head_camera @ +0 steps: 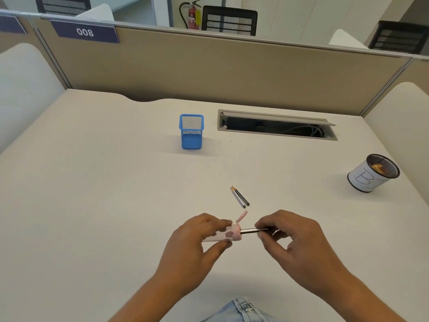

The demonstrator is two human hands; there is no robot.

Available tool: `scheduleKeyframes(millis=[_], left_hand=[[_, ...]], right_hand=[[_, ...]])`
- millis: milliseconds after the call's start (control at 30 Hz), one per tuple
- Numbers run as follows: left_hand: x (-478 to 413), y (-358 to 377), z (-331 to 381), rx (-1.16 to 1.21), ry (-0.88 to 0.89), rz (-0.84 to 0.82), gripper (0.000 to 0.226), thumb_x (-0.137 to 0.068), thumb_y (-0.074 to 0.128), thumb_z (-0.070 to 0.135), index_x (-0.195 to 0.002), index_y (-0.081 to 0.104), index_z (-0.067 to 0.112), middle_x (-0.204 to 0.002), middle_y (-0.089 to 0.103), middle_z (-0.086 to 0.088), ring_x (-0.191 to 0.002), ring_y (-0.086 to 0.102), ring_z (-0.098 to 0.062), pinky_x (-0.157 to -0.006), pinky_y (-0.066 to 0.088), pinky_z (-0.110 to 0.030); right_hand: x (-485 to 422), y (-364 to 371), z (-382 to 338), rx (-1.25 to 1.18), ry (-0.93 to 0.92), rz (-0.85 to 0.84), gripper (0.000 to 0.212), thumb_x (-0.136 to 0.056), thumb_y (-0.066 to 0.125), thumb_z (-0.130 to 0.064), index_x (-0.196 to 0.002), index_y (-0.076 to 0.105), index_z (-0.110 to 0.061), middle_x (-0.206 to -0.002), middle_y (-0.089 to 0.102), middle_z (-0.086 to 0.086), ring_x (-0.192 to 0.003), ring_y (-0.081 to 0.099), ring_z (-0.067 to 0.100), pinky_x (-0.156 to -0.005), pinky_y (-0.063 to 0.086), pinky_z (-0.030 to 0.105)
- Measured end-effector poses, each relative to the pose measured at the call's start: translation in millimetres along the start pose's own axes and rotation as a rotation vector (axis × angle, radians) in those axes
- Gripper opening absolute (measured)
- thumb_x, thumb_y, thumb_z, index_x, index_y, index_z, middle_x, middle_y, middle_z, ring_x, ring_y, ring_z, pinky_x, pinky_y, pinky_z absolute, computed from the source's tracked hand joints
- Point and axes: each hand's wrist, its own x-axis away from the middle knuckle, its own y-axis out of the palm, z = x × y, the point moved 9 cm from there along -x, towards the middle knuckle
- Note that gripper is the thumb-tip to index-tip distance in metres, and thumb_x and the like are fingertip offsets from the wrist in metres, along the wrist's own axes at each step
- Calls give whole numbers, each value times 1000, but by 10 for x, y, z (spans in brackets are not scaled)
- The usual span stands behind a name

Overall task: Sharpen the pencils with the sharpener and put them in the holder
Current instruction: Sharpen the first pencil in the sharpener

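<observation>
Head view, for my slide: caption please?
Left hand holds pink sharpener; right hand feeds in a pencil.

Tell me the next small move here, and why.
Probably twist the pencil with the right hand: its tip already sits in the sharpener, which the left hand holds, and the holder looks empty.

Over a pale desk [92,182], the left hand [195,247] grips a clear sharpener [222,235] with a pink cap, its small lid flipped open, while the right hand [294,242] pinches a pencil [251,230] whose tip sits inside the cap. Just beyond the right hand, two pencils [240,196] lie side by side and touching. A blue mesh holder [191,132] stands upright well beyond the left hand, and a black mesh cup [372,174] wrapped in white paper, with shavings inside, sits far off to the right of the right hand.
</observation>
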Motion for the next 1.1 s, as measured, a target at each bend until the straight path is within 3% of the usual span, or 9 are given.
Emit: scheduleKeyframes(millis=[233,367,600,700,767,867,933,1000,1100], left_hand=[[-22,93,66,105,58,-106,27,-90,58,38,-116,61,40,-101,58,21,-95,58,-8,-80,49,-21],[-48,42,145,23,141,-59,26,-92,56,30,-116,59,38,-104,55,24,-97,53,-3,-77,43,-14],[-49,-38,290,-162,331,46,26,-96,53,33,-118,60,24,-108,58,13,-91,53,-12,-77,42,-16],[-93,-16,193,2,203,-7,23,-93,56,31,-116,59,32,-104,54,22,-92,52,-2,-75,37,-7],[-109,12,171,117,153,-42,22,-91,59,29,-113,62,33,-99,55,22,-86,54,-3,-72,37,-6],[-148,5,210,181,153,-69,21,-90,61,32,-111,63,33,-95,57,19,-80,54,-8,-69,38,-9],[-170,-23,232,184,164,-52,21,-90,62,28,-110,65,31,-96,58,21,-82,55,-5,-70,37,-7],[-184,-82,273,134,207,15,23,-90,63,25,-112,65,30,-101,59,21,-86,56,-1,-73,38,-6],[-158,-148,383,-50,361,153,25,-93,58,26,-118,62,24,-106,59,15,-88,57,-10,-75,45,-16]], right_hand=[[-60,139,-88,216,-156,-66,26,-96,49,-38,-96,70,-21,-77,57,-10,-68,49,7,-60,40,21],[-60,223,-127,327,-165,-88,31,-99,42,-39,-83,62,-21,-71,53,-9,-63,44,11,-55,36,24],[-61,411,225,-218,480,-326,41,-100,49,-34,-63,60,-23,-45,34,-9,-41,27,7,-43,23,21],[-175,315,54,-153,233,-295,30,-99,45,-44,-80,62,-28,-65,59,-6,-55,45,16,-56,41,34],[-198,241,-61,5,19,-275,22,-99,40,-48,-92,55,-34,-86,63,-15,-69,50,8,-64,43,25],[-232,182,-194,411,-271,-215,22,-99,41,-39,-87,54,-26,-77,51,-12,-67,41,9,-56,36,24],[-225,183,-169,453,-295,-190,28,-98,44,-36,-77,55,-20,-69,50,-8,-60,39,14,-49,34,28],[-270,189,-144,315,-171,-200,31,-97,45,-37,-70,51,-23,-60,46,-11,-54,36,9,-48,31,23],[-277,292,166,-206,368,-299,41,-98,53,-32,-59,52,-22,-47,34,-10,-45,28,8,-46,23,20]])
